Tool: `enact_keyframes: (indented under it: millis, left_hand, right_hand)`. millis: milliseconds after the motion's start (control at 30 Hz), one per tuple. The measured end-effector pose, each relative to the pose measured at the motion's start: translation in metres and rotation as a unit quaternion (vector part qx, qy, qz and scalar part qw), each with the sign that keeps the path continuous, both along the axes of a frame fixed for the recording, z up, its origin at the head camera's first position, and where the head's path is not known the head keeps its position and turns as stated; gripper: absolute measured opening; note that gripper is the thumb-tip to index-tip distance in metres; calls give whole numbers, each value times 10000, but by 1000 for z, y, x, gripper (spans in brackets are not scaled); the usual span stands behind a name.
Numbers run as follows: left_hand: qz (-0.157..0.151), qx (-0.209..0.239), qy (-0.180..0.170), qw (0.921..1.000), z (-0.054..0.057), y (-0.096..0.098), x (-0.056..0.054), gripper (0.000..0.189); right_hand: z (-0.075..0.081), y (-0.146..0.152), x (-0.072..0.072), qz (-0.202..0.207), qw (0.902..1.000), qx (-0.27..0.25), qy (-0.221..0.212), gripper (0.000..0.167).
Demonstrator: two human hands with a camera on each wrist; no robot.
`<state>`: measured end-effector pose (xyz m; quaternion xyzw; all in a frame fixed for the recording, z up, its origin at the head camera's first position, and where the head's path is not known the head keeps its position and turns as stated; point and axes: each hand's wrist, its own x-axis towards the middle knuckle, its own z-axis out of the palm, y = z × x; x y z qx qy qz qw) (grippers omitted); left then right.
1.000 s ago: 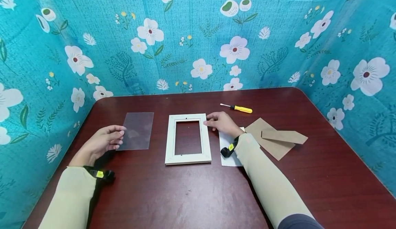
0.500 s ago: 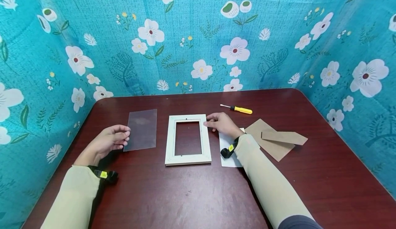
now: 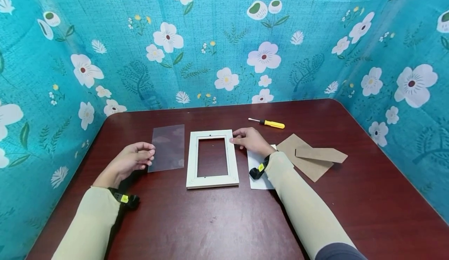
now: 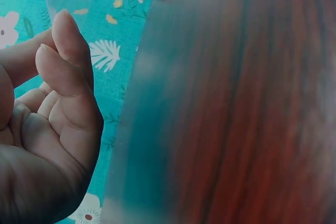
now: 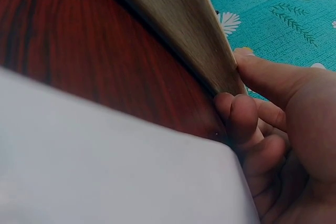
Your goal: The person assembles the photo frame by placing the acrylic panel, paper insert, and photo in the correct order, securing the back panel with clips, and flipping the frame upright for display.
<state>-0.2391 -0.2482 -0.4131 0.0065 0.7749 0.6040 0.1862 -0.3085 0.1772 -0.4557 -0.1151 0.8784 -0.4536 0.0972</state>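
Note:
My left hand [image 3: 130, 159] pinches the left edge of a clear plastic sheet [image 3: 169, 151], which is tilted up above the table left of a white picture frame. In the left wrist view the sheet [image 4: 144, 145] spreads away from the thumb and fingertips. The picture frame [image 3: 192, 160] lies flat with an open middle and small dark tabs at its inner edges. My right hand [image 3: 253, 140] holds the frame at its upper right corner. In the right wrist view the thumb lies on the frame's edge [image 5: 194, 19] and curled fingers meet its side.
A white sheet [image 3: 255, 180] lies partly under the right forearm. Beside it is a brown backing board [image 3: 317, 170] with a stand leg [image 3: 322, 154]. A yellow-handled screwdriver [image 3: 274, 124] lies behind, on the dark wooden table [image 3: 210, 221]. A floral curtain surrounds the table.
My left hand has moved right with the clear sheet, lifting and tilting it and bringing it close to the frame's left side. The right hand and the frame have stayed in place.

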Motion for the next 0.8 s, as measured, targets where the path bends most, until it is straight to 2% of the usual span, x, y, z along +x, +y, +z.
enact_keyframes:
  millis: [333, 800]
  left_hand:
    - [-42, -97, 1, 9999, -2, 12, -3, 39]
    - [-172, -124, 54, 9998, -6, 26, -9, 37]
  right_hand:
    - [0, -1, 1, 8, 10000, 31, 38, 40]
    - [2, -1, 2, -5, 10000, 50, -11, 41]
